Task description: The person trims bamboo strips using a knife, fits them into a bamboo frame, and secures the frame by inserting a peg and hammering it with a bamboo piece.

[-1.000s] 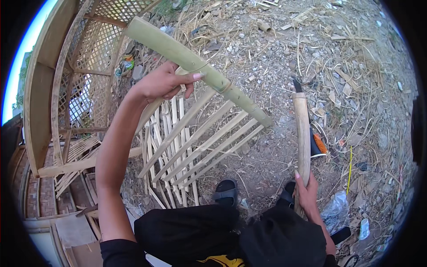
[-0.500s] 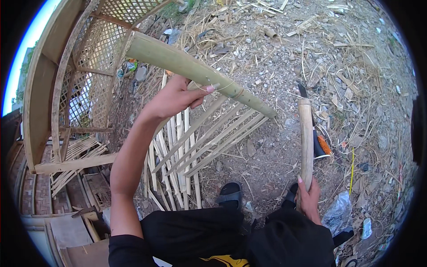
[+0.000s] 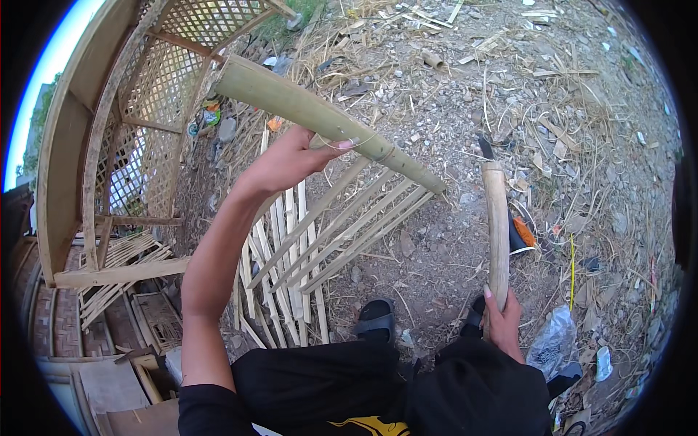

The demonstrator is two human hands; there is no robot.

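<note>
My left hand is closed round a thick green bamboo pole, its thumb lying along the near side and its other fingers partly hidden behind. The pole slants from upper left down to the right. Several thin bamboo slats fan out from its underside toward me. Thin loose strands show on the pole beside my thumb. On the right, my right hand grips the lower end of a smooth, slightly curved wooden stick, which points away from me. The stick's far end is apart from the pole.
More pale slats lie under the fanned ones. A knife and an orange-and-black object lie behind the stick. At left stands a wooden lattice frame. A clear plastic bag and a yellow strip lie at right.
The view has shifted slightly. The stick's far end sits a little lower in the picture, and the pole has moved only slightly. Both hands keep their grips.
</note>
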